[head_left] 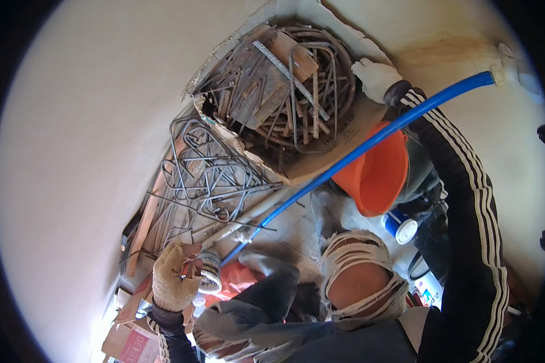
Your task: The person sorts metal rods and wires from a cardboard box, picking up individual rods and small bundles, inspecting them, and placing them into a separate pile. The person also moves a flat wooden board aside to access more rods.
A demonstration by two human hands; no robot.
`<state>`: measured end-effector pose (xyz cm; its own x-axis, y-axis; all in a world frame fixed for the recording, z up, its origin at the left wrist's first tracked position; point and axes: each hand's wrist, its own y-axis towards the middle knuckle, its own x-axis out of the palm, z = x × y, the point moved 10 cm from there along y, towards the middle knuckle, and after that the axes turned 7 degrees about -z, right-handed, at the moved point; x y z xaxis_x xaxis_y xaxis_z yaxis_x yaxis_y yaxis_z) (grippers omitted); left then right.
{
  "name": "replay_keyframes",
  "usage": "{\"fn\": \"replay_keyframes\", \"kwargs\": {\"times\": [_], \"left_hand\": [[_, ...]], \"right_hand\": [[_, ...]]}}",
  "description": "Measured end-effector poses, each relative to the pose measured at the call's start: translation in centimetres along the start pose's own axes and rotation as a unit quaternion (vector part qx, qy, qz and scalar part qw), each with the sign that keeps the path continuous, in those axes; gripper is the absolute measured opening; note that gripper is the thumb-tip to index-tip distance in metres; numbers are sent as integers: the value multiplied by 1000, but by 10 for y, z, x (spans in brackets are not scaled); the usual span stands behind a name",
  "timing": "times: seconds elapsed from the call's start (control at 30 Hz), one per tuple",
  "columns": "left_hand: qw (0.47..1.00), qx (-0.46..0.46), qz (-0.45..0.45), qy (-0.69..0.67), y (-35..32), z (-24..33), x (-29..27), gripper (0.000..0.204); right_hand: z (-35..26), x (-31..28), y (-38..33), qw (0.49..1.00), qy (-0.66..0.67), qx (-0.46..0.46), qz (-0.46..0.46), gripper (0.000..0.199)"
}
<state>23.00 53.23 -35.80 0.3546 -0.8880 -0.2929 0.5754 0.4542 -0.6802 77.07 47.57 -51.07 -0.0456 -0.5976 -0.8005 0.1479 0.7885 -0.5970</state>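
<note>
My right hand (378,80), in a white work glove, reaches far forward, its fingers closed over the right edge of a torn cardboard box (327,162). Inside the box lie rusty steel rods, a coil of bars and bent stirrups (313,91), with a piece of wood (293,55) on top. Low on the left, my left hand (174,278) wears a worn, torn beige glove with bare fingertips showing. Its fingers are half curled and apart, with nothing visible between them, beside a can (210,272). Bent wire stirrups (215,172) lie in a tangle between that hand and the box.
A blue pipe (369,144) slants across, passing above an orange bucket (378,172). A blue-and-white can (401,226) stands near my knee (360,281). Long timber (145,221) lies along the left wall, and cartons (130,339) sit at lower left.
</note>
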Motion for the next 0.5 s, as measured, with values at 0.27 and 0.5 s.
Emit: {"fn": "replay_keyframes", "kwargs": {"times": [0.27, 0.5], "left_hand": [[975, 123, 28, 182, 35, 1, 6, 29], [965, 141, 53, 216, 23, -19, 26, 18]], "right_hand": [[-16, -31, -30, 992, -111, -56, -17, 18], [-31, -61, -93, 970, -156, -151, 110, 19]]}}
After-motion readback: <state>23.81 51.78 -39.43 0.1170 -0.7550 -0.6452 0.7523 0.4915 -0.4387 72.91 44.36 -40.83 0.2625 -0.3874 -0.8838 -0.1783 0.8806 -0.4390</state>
